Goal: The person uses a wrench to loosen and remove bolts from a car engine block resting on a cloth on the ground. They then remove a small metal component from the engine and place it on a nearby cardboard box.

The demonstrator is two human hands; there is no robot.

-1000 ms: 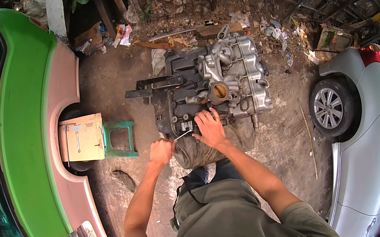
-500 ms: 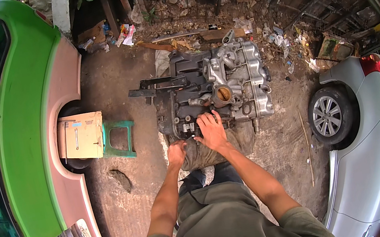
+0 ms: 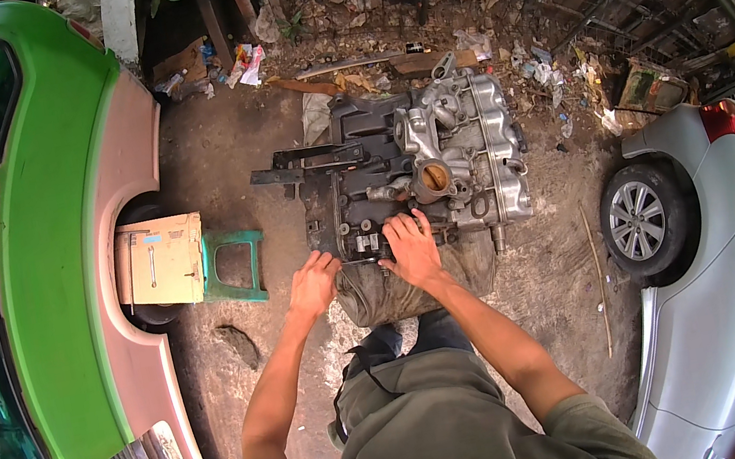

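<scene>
A metal engine (image 3: 499, 137) lies on a dark, crumpled covering (image 3: 467, 266) in front of me, with silver covers on its right and a round throat (image 3: 436, 180) near its middle. My left hand (image 3: 312, 283) is at the near left edge of the engine, fingers curled; whatever it holds is too small to make out. My right hand (image 3: 410, 249) rests on the engine's near middle, fingers bent and spread over small dark parts, thumb low beside a small metal fitting (image 3: 368, 241). Its fingertips are partly hidden.
A green and pink car (image 3: 53, 285) stands at left, beside a green plastic stool (image 3: 241, 291) carrying cardboard (image 3: 177, 263) with tools on it. A silver car (image 3: 727, 314) stands at right. Litter (image 3: 245, 64), planks and a metal fence line the back; a stick (image 3: 600, 287) lies on the ground.
My left hand moved right toward my right hand, then back out to the left, its fingers now higher. The thin metal tool seen earlier is no longer distinct. My right hand stays on the engine.
</scene>
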